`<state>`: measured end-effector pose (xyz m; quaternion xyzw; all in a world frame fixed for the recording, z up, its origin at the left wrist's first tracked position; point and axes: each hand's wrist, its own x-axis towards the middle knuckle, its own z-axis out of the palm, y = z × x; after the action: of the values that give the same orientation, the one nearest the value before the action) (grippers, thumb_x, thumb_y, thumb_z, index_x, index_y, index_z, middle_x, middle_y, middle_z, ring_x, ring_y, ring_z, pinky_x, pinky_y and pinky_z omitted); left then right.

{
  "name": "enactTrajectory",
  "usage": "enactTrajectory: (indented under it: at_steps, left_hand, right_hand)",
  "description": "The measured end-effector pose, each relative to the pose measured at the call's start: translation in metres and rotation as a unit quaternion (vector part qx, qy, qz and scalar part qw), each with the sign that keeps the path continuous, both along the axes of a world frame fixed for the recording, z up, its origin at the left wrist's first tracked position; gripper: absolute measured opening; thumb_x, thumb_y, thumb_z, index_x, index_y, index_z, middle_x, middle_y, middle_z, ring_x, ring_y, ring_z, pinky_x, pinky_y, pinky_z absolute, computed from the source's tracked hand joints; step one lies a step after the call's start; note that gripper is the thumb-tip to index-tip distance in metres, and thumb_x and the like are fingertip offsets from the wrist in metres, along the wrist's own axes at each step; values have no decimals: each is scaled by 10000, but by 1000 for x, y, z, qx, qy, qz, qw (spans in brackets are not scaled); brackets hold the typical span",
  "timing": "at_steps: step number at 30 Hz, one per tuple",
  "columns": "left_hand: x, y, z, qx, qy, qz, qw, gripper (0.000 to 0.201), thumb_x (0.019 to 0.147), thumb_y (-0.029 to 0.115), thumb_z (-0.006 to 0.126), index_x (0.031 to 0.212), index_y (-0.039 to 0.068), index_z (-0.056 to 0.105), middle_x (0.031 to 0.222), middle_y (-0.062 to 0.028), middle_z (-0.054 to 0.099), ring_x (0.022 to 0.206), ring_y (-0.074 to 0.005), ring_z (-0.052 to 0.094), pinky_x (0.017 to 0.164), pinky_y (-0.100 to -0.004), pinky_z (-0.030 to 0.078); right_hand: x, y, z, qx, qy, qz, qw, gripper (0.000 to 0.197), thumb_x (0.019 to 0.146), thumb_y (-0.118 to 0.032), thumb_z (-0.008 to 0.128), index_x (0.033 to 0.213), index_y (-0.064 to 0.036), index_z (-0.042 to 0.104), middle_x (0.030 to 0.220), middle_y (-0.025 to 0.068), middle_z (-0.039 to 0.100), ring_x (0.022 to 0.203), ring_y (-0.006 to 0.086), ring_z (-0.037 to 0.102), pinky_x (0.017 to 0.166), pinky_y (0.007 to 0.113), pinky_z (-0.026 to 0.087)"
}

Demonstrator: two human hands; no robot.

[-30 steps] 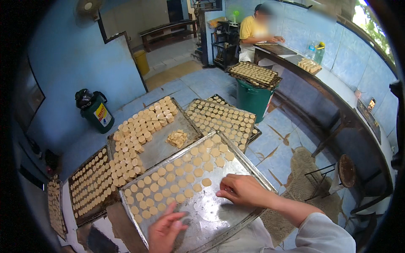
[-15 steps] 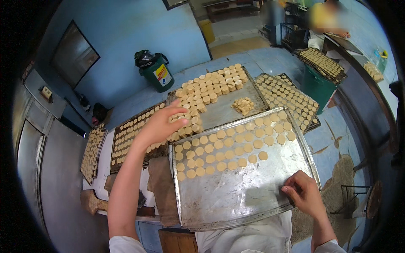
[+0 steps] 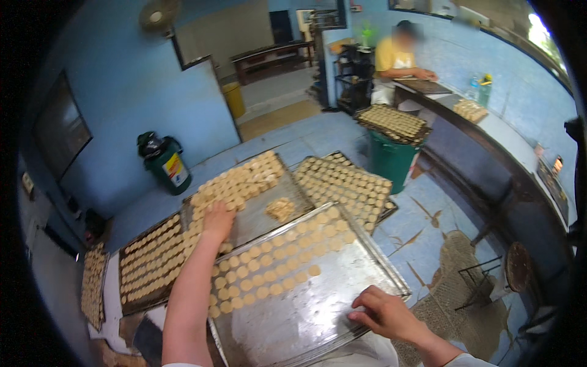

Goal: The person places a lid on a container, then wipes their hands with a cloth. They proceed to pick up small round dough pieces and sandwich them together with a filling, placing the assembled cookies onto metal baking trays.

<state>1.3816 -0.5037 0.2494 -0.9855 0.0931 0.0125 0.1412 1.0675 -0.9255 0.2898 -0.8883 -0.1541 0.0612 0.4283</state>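
Observation:
In front of me a metal tray [image 3: 278,324] slopes to the right, with rows of thin pale dough rounds [image 3: 262,292] along its far side. Beyond it lies another tray [image 3: 247,225] bearing piled dough rounds [image 3: 244,177] and a small heap of dough scraps [image 3: 280,209]. My left hand [image 3: 217,221] is down among the piled rounds, its bent fingers closed round some of them; the fingertips are partly hidden. Over the near right part of the close tray hovers my right hand [image 3: 385,313], fingers loosely bent, thumb apart, nothing seen in it.
Filled trays stand left [image 3: 153,260], at far left [image 3: 95,284] and behind right [image 3: 345,186]. A green bin [image 3: 391,162] carries another filled tray [image 3: 394,122]. A lidded green bucket [image 3: 168,165] is by the wall. A person [image 3: 397,58] works at the long counter [image 3: 446,107].
My left hand has come down from above onto the piled rounds, its fingers closing. My right hand's thumb and fingers have parted slightly. The view has swung up and right, showing more of the room.

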Motion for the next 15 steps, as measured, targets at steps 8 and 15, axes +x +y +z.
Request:
enactTrajectory:
  at_steps: [8, 15]
  left_hand:
    - [-5, -32, 37, 22, 65, -36, 997, 397, 866, 179, 820, 1256, 143, 756, 1412, -138, 492, 1448, -336, 407, 1139, -487, 438]
    - [-48, -27, 50, -282, -26, -93, 955, 495, 875, 73, 823, 1349, 47, 681, 1258, -160, 665, 1200, -294, 641, 1044, -454, 530]
  right_hand:
    - [-5, -15, -2, -18, 10, -3, 1000, 330, 1078, -390, 647, 1162, -72, 678, 1127, 94, 630, 801, 256, 705, 705, 398, 566]
    - [19, -6, -5, -6, -76, 30, 997, 315, 1035, -337, 702, 1176, -57, 670, 1125, 129, 646, 932, 333, 712, 755, 435, 575]
